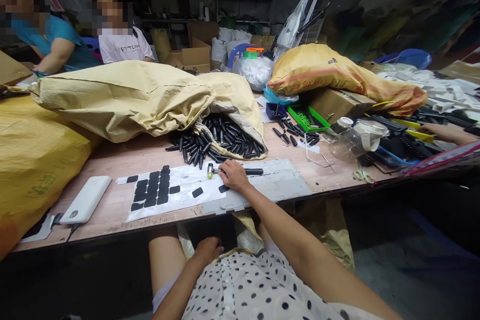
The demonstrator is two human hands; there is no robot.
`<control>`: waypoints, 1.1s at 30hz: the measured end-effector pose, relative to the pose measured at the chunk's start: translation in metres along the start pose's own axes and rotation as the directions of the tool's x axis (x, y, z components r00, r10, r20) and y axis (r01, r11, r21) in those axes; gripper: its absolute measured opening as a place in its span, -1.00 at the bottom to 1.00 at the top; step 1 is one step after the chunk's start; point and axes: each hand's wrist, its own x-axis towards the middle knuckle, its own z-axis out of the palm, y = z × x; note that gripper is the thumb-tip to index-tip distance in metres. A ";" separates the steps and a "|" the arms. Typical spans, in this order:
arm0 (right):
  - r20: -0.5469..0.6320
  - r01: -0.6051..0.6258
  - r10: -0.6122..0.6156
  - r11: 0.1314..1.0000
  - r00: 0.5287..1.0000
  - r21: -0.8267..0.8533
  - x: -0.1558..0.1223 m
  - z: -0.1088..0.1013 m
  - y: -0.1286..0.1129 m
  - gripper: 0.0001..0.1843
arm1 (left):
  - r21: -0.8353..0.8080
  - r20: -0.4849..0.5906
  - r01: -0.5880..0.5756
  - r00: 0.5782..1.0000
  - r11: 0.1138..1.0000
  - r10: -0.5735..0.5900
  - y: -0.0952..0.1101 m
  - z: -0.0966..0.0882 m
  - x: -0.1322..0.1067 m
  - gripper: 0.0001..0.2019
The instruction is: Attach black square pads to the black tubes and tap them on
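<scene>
My right hand rests at the table's front, its fingers curled over the handle of a small hammer with a pale, two-faced head. Beneath lies a white sheet on a grey board. Black rounded-square pads stand in rows on the sheet, and a few lie singly near my hand. Down at my lap, my left hand is closed beside an open bag; whatever its fingers hold is hidden. Behind the hammer, many black tube-shaped parts spill from a tan sack.
A white power bank with a cable lies left, beside a yellow sack. Rightward are a green tray, a clear jug, scissors and an orange-yellow sack. Two people sit across; another person's hand reaches in at right.
</scene>
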 end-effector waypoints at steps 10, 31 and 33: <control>-0.003 -0.007 0.007 1.000 1.000 -0.021 0.000 0.000 -0.002 -0.84 | 0.080 0.096 -0.044 0.995 0.996 0.036 0.027 -0.023 -0.020 -0.78; 0.006 -0.025 0.025 1.000 1.000 -0.002 -0.001 -0.001 -0.004 -0.85 | -0.416 -0.735 0.262 0.466 0.870 -0.492 0.035 -0.257 0.070 -0.85; 0.012 -0.033 0.033 0.999 0.999 0.003 -0.001 -0.002 -0.004 -0.84 | -0.377 -0.775 0.208 0.463 0.902 -0.431 0.026 -0.250 0.059 -0.87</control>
